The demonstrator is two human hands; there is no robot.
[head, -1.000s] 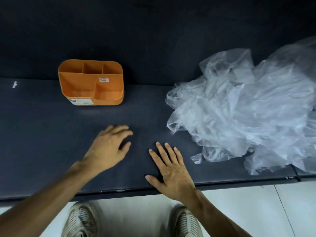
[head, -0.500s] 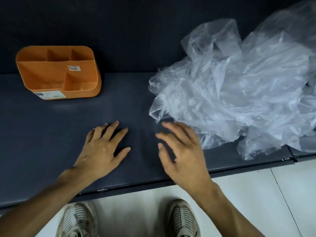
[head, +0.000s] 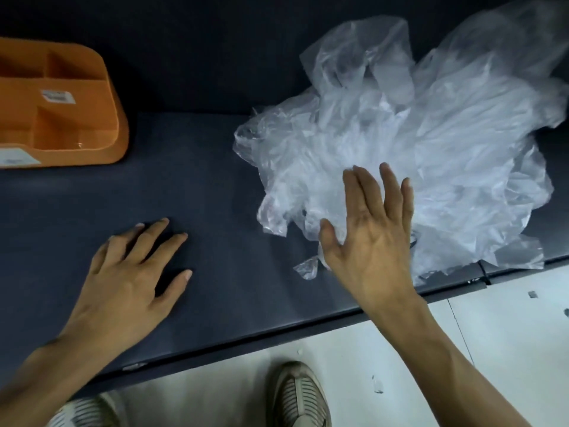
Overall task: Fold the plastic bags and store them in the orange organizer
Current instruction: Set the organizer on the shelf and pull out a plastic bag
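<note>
A crumpled heap of clear plastic bags (head: 431, 155) lies on the right part of the dark table (head: 215, 186). My right hand (head: 372, 238) is stretched over the heap's near left edge, fingers straight and spread, holding nothing. My left hand (head: 132, 282) rests flat on the table, fingers slightly bent, well left of the bags. The orange organizer (head: 92, 118) with several compartments stands at the far left, partly cut off by the frame edge; its visible compartments hold nothing.
A dark wall (head: 215, 41) rises right behind the table. The table's front edge (head: 277, 337) runs diagonally below my hands. Below it are a pale tiled floor (head: 508, 334) and my shoes (head: 298, 396).
My right hand has moved forward and right from the table surface onto the edge of the bag heap. The view has shifted right, pushing the organizer toward the left edge. My left hand stays put.
</note>
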